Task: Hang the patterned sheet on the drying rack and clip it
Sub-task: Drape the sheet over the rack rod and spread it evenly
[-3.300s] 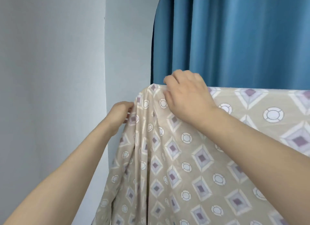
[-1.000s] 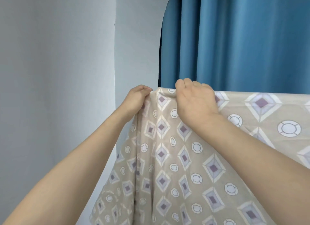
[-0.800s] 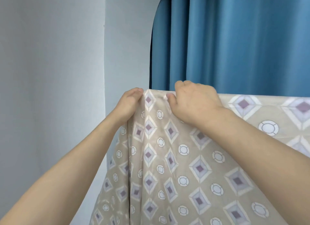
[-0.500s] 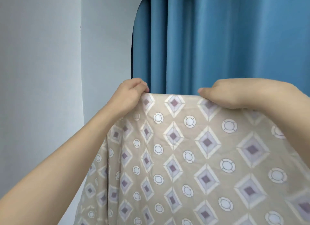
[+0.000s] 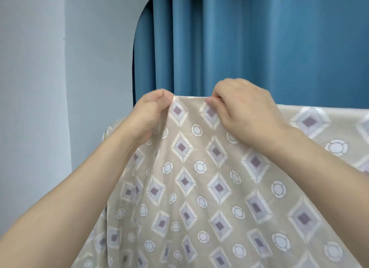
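Note:
The patterned sheet (image 5: 209,184), beige with purple diamonds and white circles, hangs down over a high horizontal line and fills the lower right of the view. The drying rack under it is hidden by the cloth. My left hand (image 5: 148,112) pinches the sheet's top fold near its left end, fingers curled round the cloth. A short way to the right, my right hand (image 5: 243,112) pinches the same top fold with thumb and fingertips. Between the two hands the fold is lifted slightly. No clip is in view.
A blue curtain (image 5: 249,44) hangs right behind the sheet. A pale grey wall (image 5: 36,78) with an arched opening edge (image 5: 137,28) stands to the left.
My right hand has come back left along the top fold, closer to my left hand. The stretch of cloth between them is now raised a little. Both hands keep their hold.

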Available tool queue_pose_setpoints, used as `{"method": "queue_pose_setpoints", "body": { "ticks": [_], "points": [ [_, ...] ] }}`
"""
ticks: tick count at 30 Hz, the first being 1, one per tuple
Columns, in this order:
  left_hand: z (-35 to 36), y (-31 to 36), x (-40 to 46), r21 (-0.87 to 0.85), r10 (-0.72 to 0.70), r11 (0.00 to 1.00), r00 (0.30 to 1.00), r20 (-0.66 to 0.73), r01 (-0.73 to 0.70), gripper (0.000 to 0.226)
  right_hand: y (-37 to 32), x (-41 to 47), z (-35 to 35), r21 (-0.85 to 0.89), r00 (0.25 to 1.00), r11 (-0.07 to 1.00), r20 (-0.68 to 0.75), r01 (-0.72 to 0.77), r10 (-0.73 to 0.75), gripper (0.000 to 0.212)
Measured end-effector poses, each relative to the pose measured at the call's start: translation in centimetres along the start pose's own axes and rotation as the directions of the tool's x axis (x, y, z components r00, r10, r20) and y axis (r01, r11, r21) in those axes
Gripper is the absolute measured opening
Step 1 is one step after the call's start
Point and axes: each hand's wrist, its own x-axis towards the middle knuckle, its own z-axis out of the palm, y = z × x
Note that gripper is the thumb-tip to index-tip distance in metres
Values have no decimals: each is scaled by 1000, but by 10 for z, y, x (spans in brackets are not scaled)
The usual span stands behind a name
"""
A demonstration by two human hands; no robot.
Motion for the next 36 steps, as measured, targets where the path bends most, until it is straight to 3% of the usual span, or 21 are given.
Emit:
{"method": "queue_pose_setpoints", "body": {
  "ticks": [2,4,5,7,9,10,13,14,16,19,23,26,27,29,31,33,36],
  "points": [
    [-10,-5,-4,-195,98,977,993,72,-82,27,-6,-3,-8,-39,983,983,-51,177,-179,27],
    [-25,-10,-12,-187,147,976,969,199,-110,24,-7,-3,-15,51,961,971,141,233,-238,36],
    [-30,-12,-16,-95,142,988,956,258,-121,21,-5,-2,-17,140,939,973,268,182,-214,43],
    [-37,-14,-21,98,117,983,942,314,-155,16,7,-1,-19,263,921,965,372,17,-117,51],
    [-31,-8,-23,197,126,963,953,274,-184,20,23,0,-21,204,903,968,429,-143,43,42],
    [-22,-4,-24,246,138,949,962,234,-196,19,31,-1,-23,134,855,965,503,-225,129,41],
    [11,2,-24,408,148,888,972,183,-212,16,44,-9,-31,-12,577,899,763,-439,292,61],
    [22,2,-23,449,138,866,969,204,-218,16,47,-11,-33,-15,545,889,785,-457,294,63],
    [40,3,-21,539,124,807,961,248,-243,16,50,-12,-34,20,589,897,761,-441,273,58],
    [59,6,-17,638,165,726,966,198,-254,23,49,-15,-29,83,755,943,623,-321,202,51],
    [72,1,-12,611,321,744,947,31,-272,24,45,-24,-20,-149,959,989,280,-5,47,45],
    [75,-5,-14,423,507,809,849,-149,-409,23,39,-24,-23,-193,997,979,54,62,-53,42],
    [75,-7,-17,376,547,808,814,-195,-453,22,37,-22,-27,-166,997,984,33,68,-64,43],
    [73,-13,-20,322,590,797,772,-237,-510,22,37,-17,-39,-80,991,997,131,15,-4,48],
    [66,-23,-23,331,620,770,763,-185,-545,24,45,-18,-50,-77,940,989,310,-123,141,61],
    [60,-34,-27,380,651,719,756,-75,-582,27,61,-25,-58,-148,815,942,474,-300,334,70],
    [67,-33,-31,502,640,662,769,9,-557,27,86,-39,-66,-257,610,866,624,-430,488,61]
  ]
}}
